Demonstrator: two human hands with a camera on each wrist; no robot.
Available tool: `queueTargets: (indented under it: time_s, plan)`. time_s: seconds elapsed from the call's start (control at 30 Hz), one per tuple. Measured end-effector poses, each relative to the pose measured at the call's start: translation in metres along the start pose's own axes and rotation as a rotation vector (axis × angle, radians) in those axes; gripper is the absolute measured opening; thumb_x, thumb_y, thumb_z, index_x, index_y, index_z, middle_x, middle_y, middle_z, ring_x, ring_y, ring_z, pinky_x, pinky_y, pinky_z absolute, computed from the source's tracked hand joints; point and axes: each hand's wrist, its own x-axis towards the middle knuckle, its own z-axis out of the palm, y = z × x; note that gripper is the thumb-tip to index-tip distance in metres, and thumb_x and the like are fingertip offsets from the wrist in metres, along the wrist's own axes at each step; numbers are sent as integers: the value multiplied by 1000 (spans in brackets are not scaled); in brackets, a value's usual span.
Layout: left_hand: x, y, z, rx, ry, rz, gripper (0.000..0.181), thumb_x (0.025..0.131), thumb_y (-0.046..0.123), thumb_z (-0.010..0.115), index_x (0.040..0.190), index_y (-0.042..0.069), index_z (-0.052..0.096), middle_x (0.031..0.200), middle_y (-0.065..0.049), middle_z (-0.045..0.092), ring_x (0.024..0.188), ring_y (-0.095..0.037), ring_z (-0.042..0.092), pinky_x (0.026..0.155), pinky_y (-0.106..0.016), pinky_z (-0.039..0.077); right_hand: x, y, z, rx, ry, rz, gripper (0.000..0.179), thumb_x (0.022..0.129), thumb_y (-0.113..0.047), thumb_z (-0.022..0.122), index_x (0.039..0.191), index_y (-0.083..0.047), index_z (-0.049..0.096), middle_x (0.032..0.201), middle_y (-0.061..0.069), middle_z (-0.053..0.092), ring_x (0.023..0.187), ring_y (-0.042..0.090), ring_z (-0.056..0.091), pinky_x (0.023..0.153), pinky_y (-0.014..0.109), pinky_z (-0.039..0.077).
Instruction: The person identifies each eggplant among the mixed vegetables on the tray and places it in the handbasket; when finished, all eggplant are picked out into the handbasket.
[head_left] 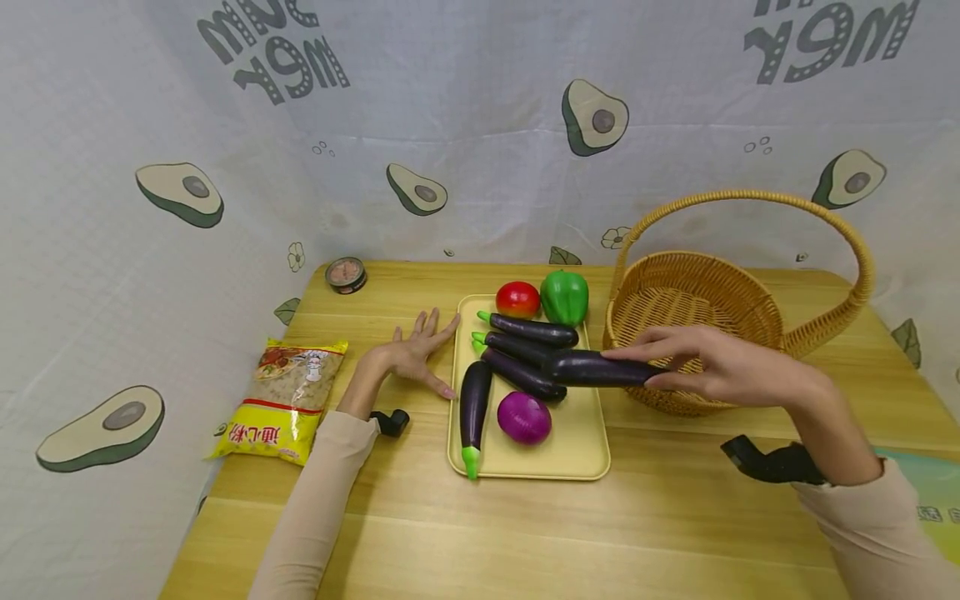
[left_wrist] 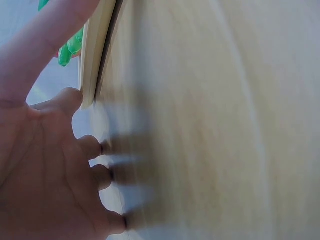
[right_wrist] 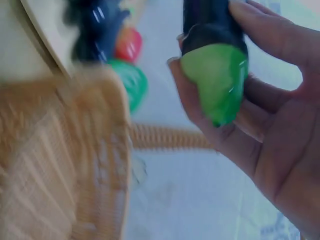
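My right hand (head_left: 693,360) holds a dark purple eggplant (head_left: 592,368) near its stem end, over the gap between the tray and the basket. The green cap (right_wrist: 216,75) shows among the fingers in the right wrist view. Beneath its far end, the cream tray (head_left: 577,458) bears several more eggplants (head_left: 474,404), a purple onion (head_left: 524,418), a red tomato-like piece (head_left: 517,300) and a green bell pepper (head_left: 565,297). My left hand (head_left: 411,354) lies with spread fingers at the tray's left edge; its fingertips touch the table in the left wrist view.
A wicker basket (head_left: 697,267) with a tall arched handle (head_left: 750,197) stands right of the tray. At the left lies a yellow bag of pasta (head_left: 288,400), with a small round tin (head_left: 346,275) behind it. Printed cloth (head_left: 495,192) hangs behind the table.
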Motion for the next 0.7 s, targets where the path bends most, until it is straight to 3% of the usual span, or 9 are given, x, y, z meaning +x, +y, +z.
queueTargets:
  time_s: [0.17,0.23,0.4,0.53,0.7]
  plan:
    - [0,0,1,3,-4,1,133,82,49,86,166,26,-14,167,-17,-34,155,-36,-34,120,-71,-18,-11,25,-29,-88,61,91,59,90,-4,77,143,-28,64,129,-10,69,121,-10,53,94,7,43]
    - [1,0,0,6,-4,2,133,82,49,86,166,26,-14,167,-17,-34,155,-37,-34,120,-71,-18,-15,36,-39,-109,68,126,60,89,-1,77,142,-26,66,130,-6,70,122,-11,53,93,5,42]
    - [1,0,0,9,-7,-2,133,82,50,86,166,27,-14,167,-16,-34,155,-36,-34,121,-71,-18,-17,54,-57,-82,29,207,58,90,6,74,143,-15,64,124,10,73,90,-5,60,65,19,48]
    - [2,0,0,9,-7,-2,133,82,50,86,166,27,-15,167,-16,-34,155,-36,-34,120,-71,-18,-14,65,-65,-44,-28,350,53,93,5,71,144,-8,63,126,19,72,71,-1,51,56,22,43]
    - [2,-2,1,8,-3,-3,133,82,50,86,166,27,-15,167,-16,-34,155,-36,-34,120,-72,-18,-11,85,-67,-36,-52,526,52,96,4,67,146,-6,59,129,24,69,63,6,42,54,24,38]
